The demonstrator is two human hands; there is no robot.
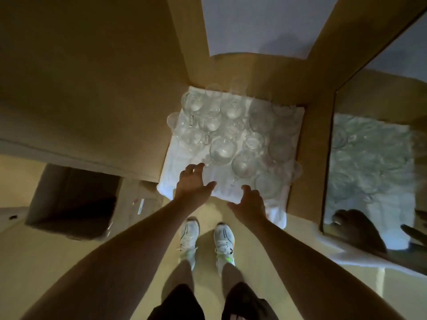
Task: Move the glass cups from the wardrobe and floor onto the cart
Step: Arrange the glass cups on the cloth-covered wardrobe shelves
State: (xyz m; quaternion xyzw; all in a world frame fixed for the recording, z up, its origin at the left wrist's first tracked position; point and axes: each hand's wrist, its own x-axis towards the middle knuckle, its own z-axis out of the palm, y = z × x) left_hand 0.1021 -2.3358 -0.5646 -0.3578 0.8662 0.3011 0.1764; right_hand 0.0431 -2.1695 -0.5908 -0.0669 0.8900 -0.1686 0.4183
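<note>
Glass cups (223, 150) crowd a white cloth (184, 162) on the wardrobe (307, 139) floor, just beyond both hands. Left hand (193, 184) hovers over the cloth's bare near part with fingers spread, holding nothing; right hand (250, 200) beside it is likewise spread and empty. A mirror (374, 158) stands right of the hands, a cardboard box (74, 199) left.

Dim, warm light. A pale wooden floor (69, 262) meets tan panels (80, 77). A mirror (381, 158) stands at right, a white wall (261, 21) shows behind, and a dark box (76, 197) sits at left.
</note>
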